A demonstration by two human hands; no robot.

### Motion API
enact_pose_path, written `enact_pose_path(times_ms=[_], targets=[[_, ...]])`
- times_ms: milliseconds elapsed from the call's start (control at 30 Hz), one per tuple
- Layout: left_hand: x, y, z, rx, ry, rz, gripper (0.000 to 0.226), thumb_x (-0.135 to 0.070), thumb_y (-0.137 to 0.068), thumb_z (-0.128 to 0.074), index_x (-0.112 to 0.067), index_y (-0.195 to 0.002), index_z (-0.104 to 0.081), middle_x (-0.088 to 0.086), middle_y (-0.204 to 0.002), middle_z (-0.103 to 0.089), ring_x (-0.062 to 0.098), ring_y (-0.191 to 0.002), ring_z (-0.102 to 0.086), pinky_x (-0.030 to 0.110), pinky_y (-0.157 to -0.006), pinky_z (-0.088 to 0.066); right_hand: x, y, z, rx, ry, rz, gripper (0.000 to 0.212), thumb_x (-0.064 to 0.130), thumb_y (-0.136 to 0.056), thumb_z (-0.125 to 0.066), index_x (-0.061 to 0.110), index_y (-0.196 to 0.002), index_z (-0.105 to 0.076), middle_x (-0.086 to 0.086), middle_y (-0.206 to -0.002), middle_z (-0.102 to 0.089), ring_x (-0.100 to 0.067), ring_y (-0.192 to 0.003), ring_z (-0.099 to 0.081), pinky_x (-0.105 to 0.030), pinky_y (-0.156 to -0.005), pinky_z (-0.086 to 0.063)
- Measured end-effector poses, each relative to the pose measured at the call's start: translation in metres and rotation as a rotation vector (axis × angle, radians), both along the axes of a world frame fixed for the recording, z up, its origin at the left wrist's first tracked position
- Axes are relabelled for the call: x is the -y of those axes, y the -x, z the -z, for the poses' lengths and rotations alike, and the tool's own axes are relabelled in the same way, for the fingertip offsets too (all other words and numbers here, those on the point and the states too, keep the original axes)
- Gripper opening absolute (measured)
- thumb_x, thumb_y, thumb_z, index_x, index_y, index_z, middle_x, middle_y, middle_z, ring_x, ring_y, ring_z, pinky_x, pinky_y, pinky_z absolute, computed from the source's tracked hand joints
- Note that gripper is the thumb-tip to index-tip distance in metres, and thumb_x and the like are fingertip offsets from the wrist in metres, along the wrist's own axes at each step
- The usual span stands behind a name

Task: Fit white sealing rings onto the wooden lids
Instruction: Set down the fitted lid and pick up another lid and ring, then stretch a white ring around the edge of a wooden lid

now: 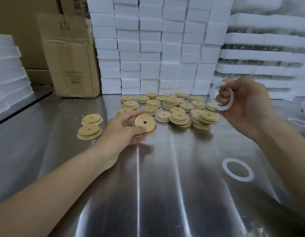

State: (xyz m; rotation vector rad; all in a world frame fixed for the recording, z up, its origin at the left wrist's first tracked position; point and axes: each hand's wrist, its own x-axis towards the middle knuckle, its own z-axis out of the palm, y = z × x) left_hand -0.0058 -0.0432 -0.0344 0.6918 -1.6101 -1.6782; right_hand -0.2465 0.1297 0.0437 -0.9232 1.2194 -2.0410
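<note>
Where the head camera looks down, a brushed steel surface [165, 185] fills the near and middle ground, streaked with bright reflections. The left hand [124, 129] is lifted just above it at centre-left, thumb and curled fingers gripping the rim of a wooden lid [145, 123], which is tilted so that its stepped face and centre hole point toward the camera. The right hand [246, 103] is raised at the right, fingers curled round a white sealing ring [221, 98]. Blur hides whether it holds one ring or several.

Beyond the hands, a heap of lids [174, 106] lies spread across the far middle of the surface, some stacked on others, several showing a white band at the edge. Two separate lids [89, 130] lie to the left of the left hand. A loose ring [237, 169] lies flat on the near right, and a second loose ring [298, 121] lies at the far right edge.

Along the far side, a wall of white foam blocks [157, 48] stands stacked high. A worn cardboard box [71, 57] stands to its left, long foam trays [268, 53] are layered to its right, and another foam stack [8, 74] sits at the left edge.
</note>
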Motion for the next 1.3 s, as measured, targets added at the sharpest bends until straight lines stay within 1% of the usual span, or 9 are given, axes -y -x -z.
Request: enact_pose_path(times_ms=[300, 400, 600, 733, 867, 933, 1067, 1167, 1300], targets=[[-0.007, 0.006, 0.001, -0.028, -0.086, 0.162, 0.04, -0.001, -0.094, -0.06, -0.023, -0.123, -0.077, 0.005, -0.113, -0.081, 0.028, -0.101, -0.08, 0.036, -0.082, -0.066, 0.023, -0.037, 0.036, -0.436, -0.296, -0.181, 0.022, 0.013, -0.097, -0.065, 0.023, -0.078, -0.071, 0.001, -0.075, -0.057, -0.011, -0.065, -0.052, -0.021, -0.062, -0.044], [-0.01, 0.006, 0.001, -0.008, -0.059, 0.192, 0.04, -0.007, -0.091, -0.06, -0.022, -0.123, -0.078, 0.01, -0.116, -0.08, 0.035, -0.102, -0.079, 0.04, -0.084, -0.066, 0.027, -0.05, 0.05, -0.567, -0.338, -0.19, 0.009, 0.018, -0.095, -0.074, 0.021, -0.087, -0.076, 0.0, -0.08, -0.069, -0.011, -0.069, -0.057, -0.018, -0.059, -0.041], [-0.017, 0.006, 0.007, 0.151, 0.259, 0.122, 0.039, -0.012, -0.094, -0.079, -0.031, -0.128, -0.076, -0.008, -0.123, -0.077, 0.01, -0.106, -0.077, 0.036, -0.093, -0.064, 0.038, -0.059, 0.073, -0.614, -0.29, -0.132, 0.007, 0.006, -0.092, -0.079, 0.003, -0.09, -0.073, -0.001, -0.068, -0.072, -0.006, -0.058, -0.061, -0.01, -0.053, -0.042], [-0.019, 0.007, 0.008, 0.161, 0.334, 0.14, 0.035, -0.022, -0.1, -0.075, -0.037, -0.131, -0.074, -0.01, -0.117, -0.079, 0.022, -0.097, -0.079, 0.032, -0.083, -0.065, 0.038, -0.059, 0.075, -0.645, -0.279, -0.096, 0.009, 0.011, -0.091, -0.081, 0.006, -0.087, -0.073, -0.004, -0.073, -0.072, -0.011, -0.064, -0.061, -0.012, -0.057, -0.043], [-0.019, 0.007, 0.012, 0.203, 0.475, 0.123, 0.03, -0.031, -0.105, -0.066, -0.046, -0.13, -0.072, -0.005, -0.104, -0.082, 0.031, -0.089, -0.075, 0.045, -0.079, -0.062, 0.038, -0.058, 0.075, -0.757, -0.291, -0.025, 0.014, 0.022, -0.092, -0.081, 0.013, -0.084, -0.074, -0.007, -0.081, -0.074, -0.022, -0.069, -0.06, -0.026, -0.065, -0.045], [-0.018, 0.006, 0.014, 0.196, 0.547, 0.1, 0.031, -0.028, -0.107, -0.063, -0.048, -0.129, -0.072, -0.014, -0.112, -0.079, 0.018, -0.091, -0.074, 0.036, -0.077, -0.062, 0.038, -0.058, 0.077, -0.76, -0.289, -0.014, 0.014, 0.023, -0.092, -0.081, 0.015, -0.084, -0.074, -0.007, -0.084, -0.075, -0.03, -0.077, -0.064, -0.03, -0.07, -0.047], [-0.016, 0.003, 0.015, 0.219, 0.709, 0.077, 0.033, -0.024, -0.109, -0.058, -0.037, -0.138, -0.07, -0.015, -0.13, -0.073, 0.001, -0.123, -0.065, 0.03, -0.106, -0.052, 0.039, -0.059, 0.079, -0.821, -0.285, 0.04, 0.014, 0.026, -0.091, -0.082, 0.02, -0.083, -0.072, 0.005, -0.082, -0.075, -0.017, -0.08, -0.068, -0.021, -0.073, -0.048], [-0.018, 0.003, 0.013, 0.236, 0.815, 0.072, 0.036, -0.02, -0.111, -0.054, -0.036, -0.14, -0.068, -0.019, -0.13, -0.071, -0.003, -0.125, -0.061, 0.018, -0.105, -0.047, 0.039, -0.061, 0.079, -0.894, -0.259, 0.09, 0.016, 0.025, -0.089, -0.083, 0.024, -0.083, -0.068, 0.012, -0.083, -0.072, -0.008, -0.078, -0.067, -0.009, -0.068, -0.042], [-0.02, 0.002, 0.011, 0.226, 0.899, 0.066, 0.039, -0.016, -0.111, -0.052, -0.038, -0.141, -0.067, -0.025, -0.129, -0.071, -0.008, -0.124, -0.06, 0.006, -0.1, -0.041, 0.036, -0.062, 0.079, -1.027, -0.226, 0.168, 0.022, 0.028, -0.087, -0.085, 0.031, -0.089, -0.063, 0.018, -0.09, -0.068, -0.007, -0.084, -0.067, -0.008, -0.068, -0.044]])
